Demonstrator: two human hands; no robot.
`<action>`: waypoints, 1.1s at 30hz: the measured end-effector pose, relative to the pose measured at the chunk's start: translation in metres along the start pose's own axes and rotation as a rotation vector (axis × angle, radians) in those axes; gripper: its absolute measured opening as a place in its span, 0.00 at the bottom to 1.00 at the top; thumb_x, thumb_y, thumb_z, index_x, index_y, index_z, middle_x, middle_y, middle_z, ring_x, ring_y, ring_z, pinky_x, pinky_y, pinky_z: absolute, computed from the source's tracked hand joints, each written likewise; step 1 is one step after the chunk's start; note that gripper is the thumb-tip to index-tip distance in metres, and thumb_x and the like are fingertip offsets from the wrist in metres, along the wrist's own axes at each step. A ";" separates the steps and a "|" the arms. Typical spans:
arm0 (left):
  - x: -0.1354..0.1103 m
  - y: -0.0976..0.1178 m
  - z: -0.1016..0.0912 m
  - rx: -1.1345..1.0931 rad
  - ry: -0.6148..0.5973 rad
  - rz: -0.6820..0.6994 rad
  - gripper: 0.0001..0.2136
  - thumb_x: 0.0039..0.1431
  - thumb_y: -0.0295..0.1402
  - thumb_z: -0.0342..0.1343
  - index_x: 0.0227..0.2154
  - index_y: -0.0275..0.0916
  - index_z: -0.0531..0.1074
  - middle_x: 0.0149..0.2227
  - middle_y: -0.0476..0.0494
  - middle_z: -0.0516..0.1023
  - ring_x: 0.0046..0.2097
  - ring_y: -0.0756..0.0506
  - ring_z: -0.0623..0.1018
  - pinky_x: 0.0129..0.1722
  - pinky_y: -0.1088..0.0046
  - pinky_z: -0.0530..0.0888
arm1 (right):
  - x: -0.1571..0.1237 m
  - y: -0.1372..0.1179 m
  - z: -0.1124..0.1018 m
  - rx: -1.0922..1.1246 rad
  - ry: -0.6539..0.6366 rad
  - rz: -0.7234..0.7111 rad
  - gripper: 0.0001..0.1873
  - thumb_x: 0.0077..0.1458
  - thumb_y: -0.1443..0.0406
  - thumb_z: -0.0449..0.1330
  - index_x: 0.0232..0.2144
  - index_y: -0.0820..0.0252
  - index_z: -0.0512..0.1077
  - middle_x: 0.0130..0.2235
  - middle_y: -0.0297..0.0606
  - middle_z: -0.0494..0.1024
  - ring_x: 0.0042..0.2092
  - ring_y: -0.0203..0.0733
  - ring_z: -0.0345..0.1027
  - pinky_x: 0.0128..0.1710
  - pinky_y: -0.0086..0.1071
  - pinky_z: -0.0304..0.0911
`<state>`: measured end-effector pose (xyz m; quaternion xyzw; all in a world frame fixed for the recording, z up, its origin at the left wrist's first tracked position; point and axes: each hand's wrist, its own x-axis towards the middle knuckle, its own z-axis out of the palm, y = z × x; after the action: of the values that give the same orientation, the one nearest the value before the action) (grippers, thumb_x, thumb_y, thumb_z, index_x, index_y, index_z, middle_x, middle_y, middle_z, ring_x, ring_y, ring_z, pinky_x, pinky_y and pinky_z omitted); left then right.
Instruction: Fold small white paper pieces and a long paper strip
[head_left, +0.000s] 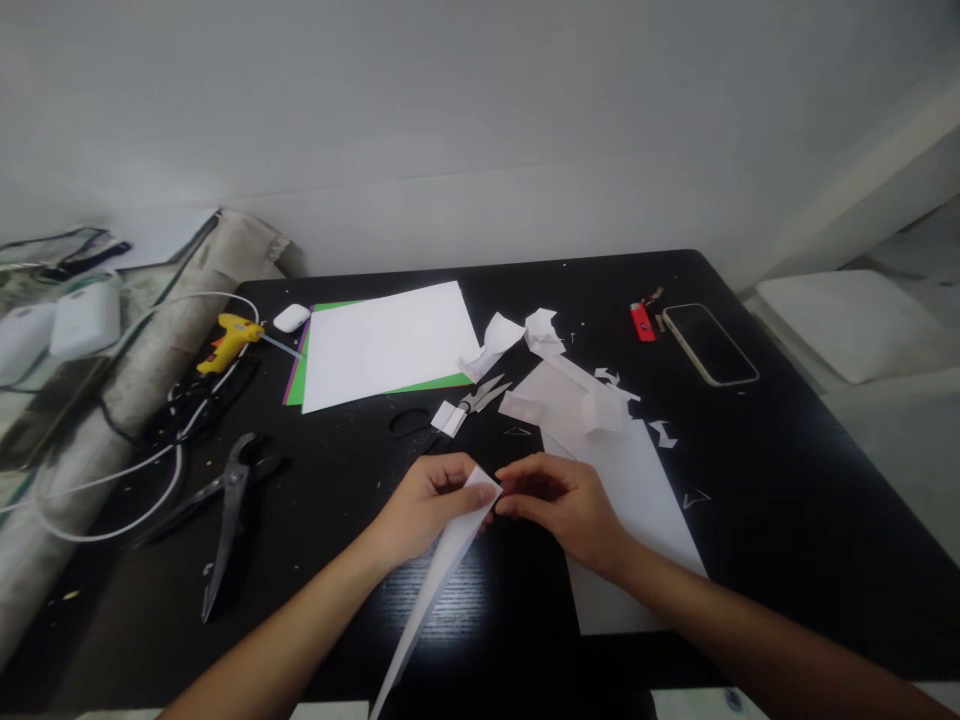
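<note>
A long, narrow folded piece of white paper (442, 565) tapers to a point toward the table's near edge. My left hand (427, 505) grips its wide upper end with curled fingers. My right hand (562, 500) pinches the same end from the right, fingertips touching the paper's corner. Both hands hover just above the black table (787, 480). Under my right wrist lies a white sheet (637, 490).
A stack of white, green and purple sheets (386, 345) lies further back, with paper scraps (525, 335) and scissors (450, 410) beside it. At the left are pliers (229, 500), a yellow glue gun (229, 340), a white cable and an earbud case (291, 318). A red lighter (642, 322) and a phone (709, 343) sit back right.
</note>
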<state>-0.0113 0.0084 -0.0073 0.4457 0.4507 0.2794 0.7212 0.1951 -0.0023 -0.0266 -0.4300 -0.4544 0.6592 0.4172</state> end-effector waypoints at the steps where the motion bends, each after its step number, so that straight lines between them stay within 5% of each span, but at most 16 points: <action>1: 0.000 0.000 0.000 0.003 0.002 0.005 0.16 0.57 0.44 0.69 0.28 0.34 0.77 0.24 0.46 0.79 0.24 0.51 0.74 0.26 0.76 0.67 | 0.000 0.000 0.000 0.018 -0.002 0.010 0.13 0.46 0.64 0.78 0.36 0.55 0.83 0.31 0.34 0.85 0.33 0.39 0.80 0.38 0.31 0.75; 9: 0.001 0.000 0.002 0.044 -0.004 0.020 0.18 0.57 0.45 0.68 0.26 0.34 0.76 0.24 0.46 0.78 0.24 0.51 0.72 0.25 0.76 0.65 | -0.001 0.001 0.001 0.078 -0.207 0.118 0.20 0.59 0.51 0.68 0.30 0.62 0.75 0.25 0.34 0.77 0.24 0.35 0.71 0.24 0.29 0.68; 18: 0.000 -0.002 0.003 -0.022 0.001 -0.038 0.21 0.61 0.50 0.63 0.27 0.35 0.77 0.23 0.46 0.79 0.23 0.50 0.74 0.24 0.76 0.66 | -0.003 -0.003 0.002 -0.038 -0.180 0.064 0.15 0.61 0.56 0.65 0.29 0.62 0.75 0.26 0.34 0.75 0.25 0.34 0.68 0.24 0.28 0.66; 26: 0.001 -0.004 0.000 0.128 0.055 0.094 0.23 0.66 0.50 0.59 0.26 0.34 0.79 0.23 0.47 0.76 0.24 0.52 0.68 0.24 0.77 0.62 | -0.002 -0.004 0.002 -0.092 -0.148 0.061 0.13 0.60 0.58 0.64 0.29 0.61 0.75 0.27 0.34 0.76 0.25 0.34 0.68 0.24 0.27 0.65; 33: 0.005 -0.002 -0.004 0.088 0.113 0.093 0.19 0.60 0.48 0.65 0.27 0.34 0.77 0.24 0.50 0.73 0.26 0.52 0.68 0.27 0.78 0.63 | 0.000 -0.007 0.001 -0.100 -0.064 0.035 0.12 0.59 0.59 0.64 0.28 0.60 0.75 0.26 0.32 0.74 0.25 0.34 0.68 0.24 0.27 0.64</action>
<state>-0.0129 0.0133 -0.0119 0.4808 0.4816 0.3171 0.6606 0.1956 -0.0011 -0.0194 -0.4370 -0.4920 0.6564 0.3690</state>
